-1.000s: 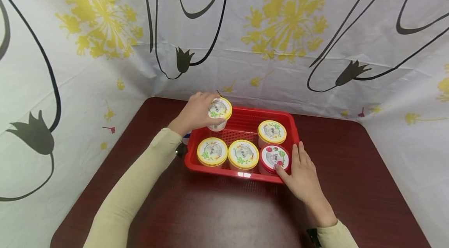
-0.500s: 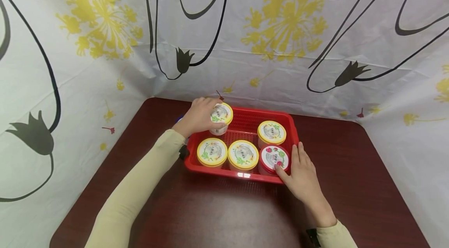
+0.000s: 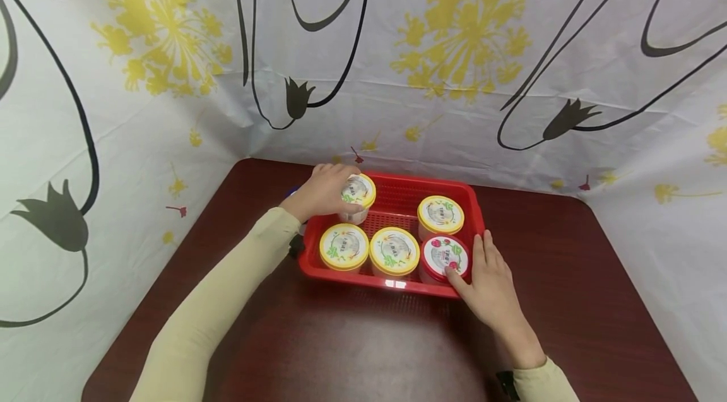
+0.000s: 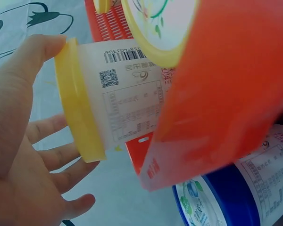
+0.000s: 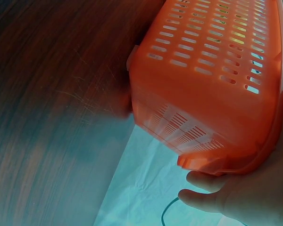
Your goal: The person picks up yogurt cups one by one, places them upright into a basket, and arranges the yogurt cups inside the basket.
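My left hand holds a yellow-lidded tub by its lid at the back left of the red basket. In the left wrist view, the thumb and fingers lie on opposite sides of the yellow lid; the tub's base is hidden behind the basket wall. My right hand rests at the basket's front right corner, fingers straight along the outside, thumb over the edge of a red-lidded tub. More yellow-lidded tubs sit inside, at front left, front middle and back right.
A blue-lidded tub lies outside the basket's left end, mostly hidden by my left arm in the head view. The basket stands on a dark red-brown table. Behind it hangs a patterned white sheet.
The tub in my left hand has come down a little at the basket's back left, the hand sinking with it. My right hand and the other tubs have stayed put.
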